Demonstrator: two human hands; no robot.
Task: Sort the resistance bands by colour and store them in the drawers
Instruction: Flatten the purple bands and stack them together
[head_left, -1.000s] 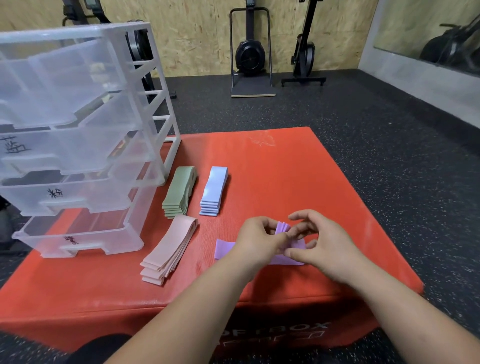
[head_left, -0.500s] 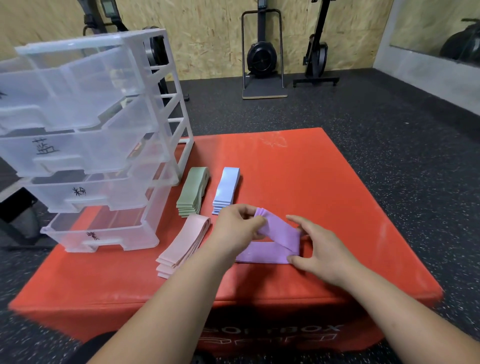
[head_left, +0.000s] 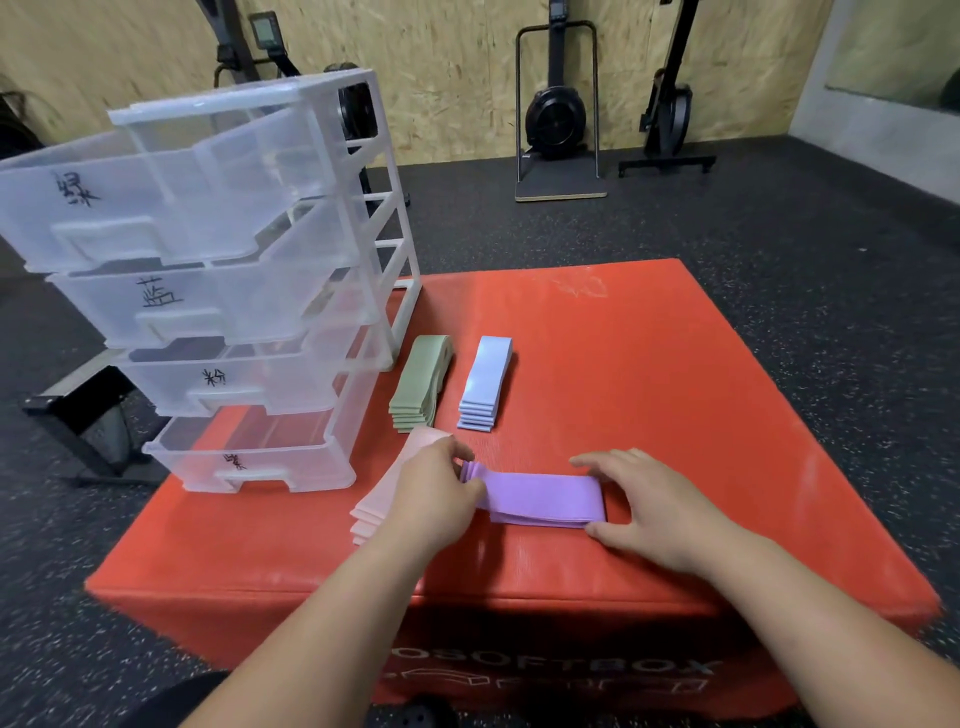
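Pretty clearly a gym. There's black speckled rubber floor (head_left: 753, 249), a black flywheel rowing machine (head_left: 556, 122) stood on end against the bare chipboard wall (head_left: 447, 62), and another black machine (head_left: 673, 109) beside it. The worktop is actually a red padded vinyl box (head_left: 649, 374) with SOFTBOX printed on its front.

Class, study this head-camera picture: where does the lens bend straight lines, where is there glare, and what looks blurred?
Head view: the wide lens bows the posts of the drawer unit and the edges of the orange box; a pale sheen lies on its right side; light is even, shadows faint; its front lettering is smeared, the purple bands sharp.
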